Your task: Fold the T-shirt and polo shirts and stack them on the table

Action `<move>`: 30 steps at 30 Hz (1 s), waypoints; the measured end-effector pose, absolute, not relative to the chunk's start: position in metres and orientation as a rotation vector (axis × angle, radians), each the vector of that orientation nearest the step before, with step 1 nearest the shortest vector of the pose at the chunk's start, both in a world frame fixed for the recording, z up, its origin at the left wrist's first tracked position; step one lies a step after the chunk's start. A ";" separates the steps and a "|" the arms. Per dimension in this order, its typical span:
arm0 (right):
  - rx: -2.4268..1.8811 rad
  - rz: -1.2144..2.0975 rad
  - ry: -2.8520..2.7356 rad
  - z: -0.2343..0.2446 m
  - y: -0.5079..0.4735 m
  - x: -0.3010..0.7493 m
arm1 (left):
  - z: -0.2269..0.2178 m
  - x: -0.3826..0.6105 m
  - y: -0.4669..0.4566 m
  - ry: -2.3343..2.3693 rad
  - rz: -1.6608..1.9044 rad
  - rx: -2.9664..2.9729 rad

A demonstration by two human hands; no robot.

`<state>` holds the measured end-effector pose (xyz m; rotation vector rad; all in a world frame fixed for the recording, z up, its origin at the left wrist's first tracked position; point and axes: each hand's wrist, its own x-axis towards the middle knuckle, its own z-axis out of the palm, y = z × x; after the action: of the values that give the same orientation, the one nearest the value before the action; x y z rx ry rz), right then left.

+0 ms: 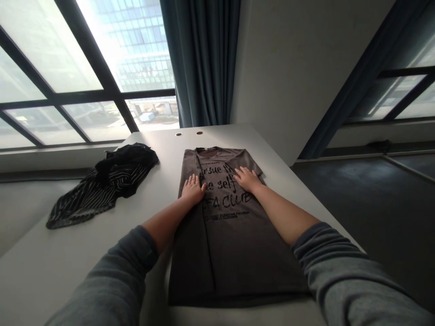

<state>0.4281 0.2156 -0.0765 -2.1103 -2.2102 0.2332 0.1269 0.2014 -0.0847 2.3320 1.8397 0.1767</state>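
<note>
A brown T-shirt (pixel 227 235) with black lettering lies flat on the white table (pixel 68 253), its sides folded in to a narrow strip, collar at the far end. My left hand (pixel 192 189) rests palm down on the shirt's left side, fingers stretched out. My right hand (pixel 247 178) lies flat on the right side near the folded sleeve, fingers spread. Neither hand holds anything. Grey sleeves cover both my forearms up to the elbows.
A crumpled black striped garment (pixel 105 183) lies on the table's left part. Two round cable holes (pixel 188 134) sit at the far edge. Behind are large windows (pixel 84 77), a dark blue curtain (pixel 202 63) and a wall; dark floor (pixel 367 203) lies to the right.
</note>
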 end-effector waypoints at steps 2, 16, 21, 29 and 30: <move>-2.026 0.228 -2.304 -0.080 0.185 0.432 | -0.085 0.121 0.168 1.754 0.210 2.395; -1.146 0.337 -2.372 -0.045 -0.055 0.344 | -0.083 0.032 -0.065 1.127 0.357 2.623; -0.871 0.396 -2.428 -0.061 -0.088 0.299 | -0.070 -0.001 -0.089 1.081 0.442 2.589; -0.708 0.242 -2.504 -0.062 -0.081 0.298 | -0.056 -0.009 -0.094 1.117 0.551 2.468; -0.683 0.215 -2.499 -0.061 -0.083 0.297 | -0.055 -0.009 -0.094 1.102 0.565 2.456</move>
<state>0.2973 -0.0832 -0.0609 -0.6833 -2.4992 0.2151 -0.0090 -0.0943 -0.0552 2.4555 1.1023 0.5647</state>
